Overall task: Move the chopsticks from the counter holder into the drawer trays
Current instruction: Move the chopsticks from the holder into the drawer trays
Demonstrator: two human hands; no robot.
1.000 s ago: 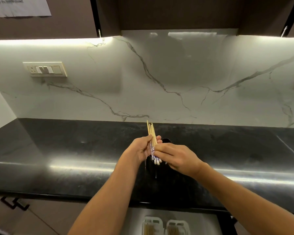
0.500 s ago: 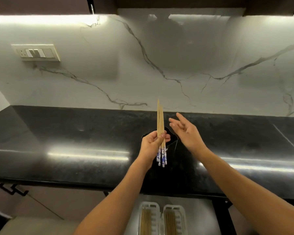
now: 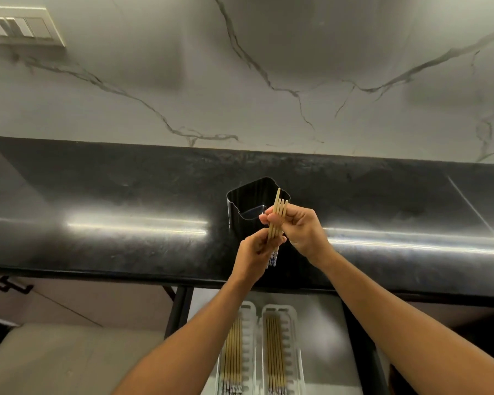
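Kitchen: white marble wall (image 3: 268,67) with grey veins, a switch plate (image 3: 20,27) at upper left.

Worktop (image 3: 97,201): black polished stone, running the full width, glossy with light streaks.

Drawer (image 3: 320,332): pulled open below the worktop edge, pale floor inside. It holds two white trays side by side, the left tray (image 3: 248,337) and the right tray (image 3: 293,337), each already carrying a row of chopsticks laid lengthwise.

Holder (image 3: 246,206): black, squarish, open-topped, upright on the worktop just behind your hands. As far as the inside shows, it looks empty.

Chopsticks (image 3: 276,218): a small bundle, about four, pale wood with blue-and-white patterned ends pointing down. They are in the air in front of the holder, slightly tilted, tips uneven.

Your left hand (image 3: 257,252): closed around the lower part of the bundle, above the patterned ends.

Your right hand (image 3: 300,229): fingers pinching the upper part, apparently squaring the sticks.

Handling, as a judgement: light, stiff, smooth sticks that slide against each other easily. Grip the bundle near its middle with a full wrap, keep it level, and lay it lengthwise along a tray.
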